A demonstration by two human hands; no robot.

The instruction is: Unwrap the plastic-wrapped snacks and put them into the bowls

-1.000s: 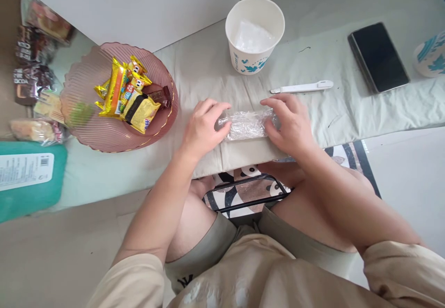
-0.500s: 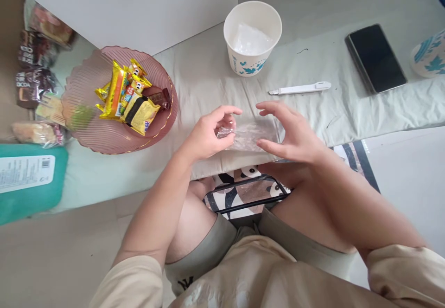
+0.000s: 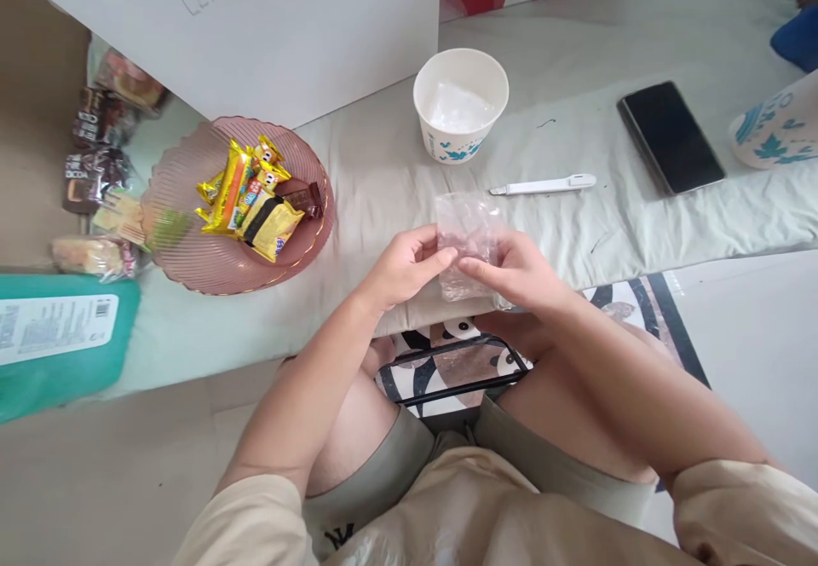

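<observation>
A small clear plastic bag [image 3: 469, 216] is held up between both hands near the front edge of the cloth-covered surface. My left hand [image 3: 412, 263] pinches its left side, thumb on top. On the other side my right hand [image 3: 524, 268] grips it, the thumb lying across the front. The fingers behind the bag show only partly. Just beyond the bag lies a white utility knife [image 3: 543, 184]. Farther back stands a white paper bowl [image 3: 461, 135] with blue leaf prints, with clear plastic inside.
A pink ribbed glass plate [image 3: 185, 246] holds several wrapped snacks [image 3: 252, 199]. More packaged cakes [image 3: 95, 178] lie at the left, above a teal package [image 3: 64, 378]. A phone [image 3: 672, 135] and another paper bowl [image 3: 776, 127] are on the right. A white box [image 3: 287, 29] stands behind.
My hands have come together, and both now grip the plastic bag, which is raised and flattened upright. Earlier the right hand was open beside it. The view has shifted slightly.
</observation>
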